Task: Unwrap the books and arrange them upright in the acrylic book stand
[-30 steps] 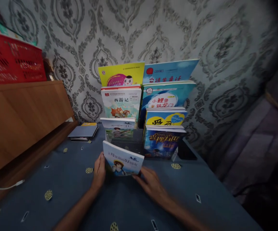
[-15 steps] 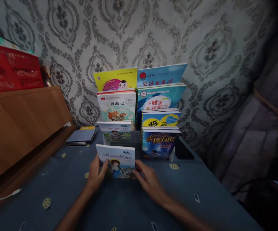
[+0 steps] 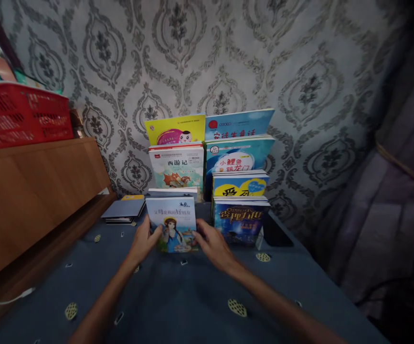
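Between my two hands a pale blue children's book stands upright, its cover showing a girl in a blue dress. My left hand grips its left edge with the thumb on the cover. At the opposite edge, my right hand pinches the book. Just behind it shows the top of another thin book, mostly covered. Farther back in the same column stand a white book and a yellow book. To the right is a dark blue book at the front of a second column.
Behind that dark blue book stand a yellow-and-blue book, a teal book and a blue book. Small notebooks lie on the left. A red basket sits on a wooden cabinet. A dark flat object lies right.
Both hands have moved the pale blue book forward and more upright, up close to the book behind it, which it now mostly hides. The view has tilted up slightly.
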`<move>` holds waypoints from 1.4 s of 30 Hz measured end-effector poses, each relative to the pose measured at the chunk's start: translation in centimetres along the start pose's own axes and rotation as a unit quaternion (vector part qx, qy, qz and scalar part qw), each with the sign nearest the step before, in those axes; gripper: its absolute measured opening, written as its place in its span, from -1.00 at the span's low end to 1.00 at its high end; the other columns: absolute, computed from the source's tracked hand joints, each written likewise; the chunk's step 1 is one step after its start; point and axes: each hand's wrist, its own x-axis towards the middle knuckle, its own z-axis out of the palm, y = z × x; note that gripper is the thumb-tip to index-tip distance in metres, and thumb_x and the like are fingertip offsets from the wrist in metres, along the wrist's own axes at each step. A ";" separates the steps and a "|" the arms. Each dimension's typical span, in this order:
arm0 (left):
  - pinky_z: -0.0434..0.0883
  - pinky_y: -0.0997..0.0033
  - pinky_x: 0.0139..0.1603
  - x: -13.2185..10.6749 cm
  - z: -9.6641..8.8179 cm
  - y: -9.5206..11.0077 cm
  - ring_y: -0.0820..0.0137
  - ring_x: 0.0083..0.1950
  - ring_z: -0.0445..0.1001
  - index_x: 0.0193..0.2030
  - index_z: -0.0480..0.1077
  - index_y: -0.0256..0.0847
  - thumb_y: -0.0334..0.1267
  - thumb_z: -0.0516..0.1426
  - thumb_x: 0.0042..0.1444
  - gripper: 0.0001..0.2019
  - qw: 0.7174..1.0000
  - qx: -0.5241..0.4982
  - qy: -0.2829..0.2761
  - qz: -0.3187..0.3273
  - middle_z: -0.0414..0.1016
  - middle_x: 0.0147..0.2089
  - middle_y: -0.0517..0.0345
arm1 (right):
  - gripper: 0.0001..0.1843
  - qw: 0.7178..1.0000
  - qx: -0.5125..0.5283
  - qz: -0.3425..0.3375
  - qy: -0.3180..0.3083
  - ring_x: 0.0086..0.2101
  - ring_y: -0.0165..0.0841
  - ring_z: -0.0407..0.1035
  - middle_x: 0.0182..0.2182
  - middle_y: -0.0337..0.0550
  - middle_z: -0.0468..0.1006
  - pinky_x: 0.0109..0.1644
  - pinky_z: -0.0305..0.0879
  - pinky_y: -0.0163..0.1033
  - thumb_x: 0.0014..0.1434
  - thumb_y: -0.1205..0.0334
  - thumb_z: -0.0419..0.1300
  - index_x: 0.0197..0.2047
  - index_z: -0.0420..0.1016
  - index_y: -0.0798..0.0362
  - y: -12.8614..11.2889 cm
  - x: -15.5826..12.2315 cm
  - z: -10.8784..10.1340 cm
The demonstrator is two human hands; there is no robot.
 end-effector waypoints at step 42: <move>0.37 0.29 -0.17 7.8 0.0 1.7 0.29 -0.26 0.40 -0.20 0.25 -0.18 -0.18 0.12 0.14 -0.84 0.984 0.098 0.113 0.098 0.36 -0.30 0.13 | -0.65 0.973 -0.204 -0.050 0.097 -0.14 -0.12 0.39 -0.15 0.11 0.46 0.00 0.35 -0.06 0.25 0.35 -0.03 0.08 0.36 0.16 -0.3 7.4 -1.1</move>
